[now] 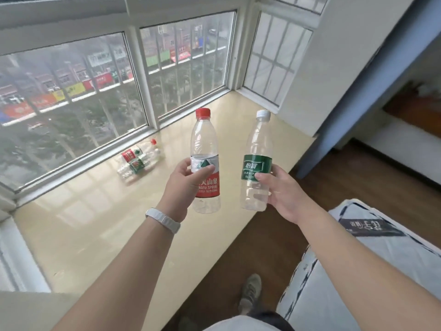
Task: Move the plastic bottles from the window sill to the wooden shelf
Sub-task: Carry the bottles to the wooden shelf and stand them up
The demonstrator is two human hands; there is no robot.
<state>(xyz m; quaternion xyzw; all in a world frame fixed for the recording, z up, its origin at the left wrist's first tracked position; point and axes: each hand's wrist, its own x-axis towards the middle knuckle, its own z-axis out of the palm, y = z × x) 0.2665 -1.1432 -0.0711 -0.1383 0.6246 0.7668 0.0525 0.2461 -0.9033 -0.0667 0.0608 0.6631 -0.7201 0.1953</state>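
Note:
My left hand [185, 185] grips an empty clear bottle with a red cap and red label [204, 144], held upright above the cream window sill [133, 225]. My right hand [281, 194] grips a second empty bottle with a white cap and green label [256, 144], upright and tilted slightly right, above the sill's front edge. Further back on the sill, close to the window frame, a small cluster of empty plastic bottles [139, 160] lies on its side. No wooden shelf can be made out from here.
Barred windows [100, 87] line the sill's back and right end. A white wall and blue frame [353, 87] stand to the right. Dark wood floor [238, 254] lies below, with my shoe [250, 292] on it. A blue-white mattress [372, 259] fills the lower right.

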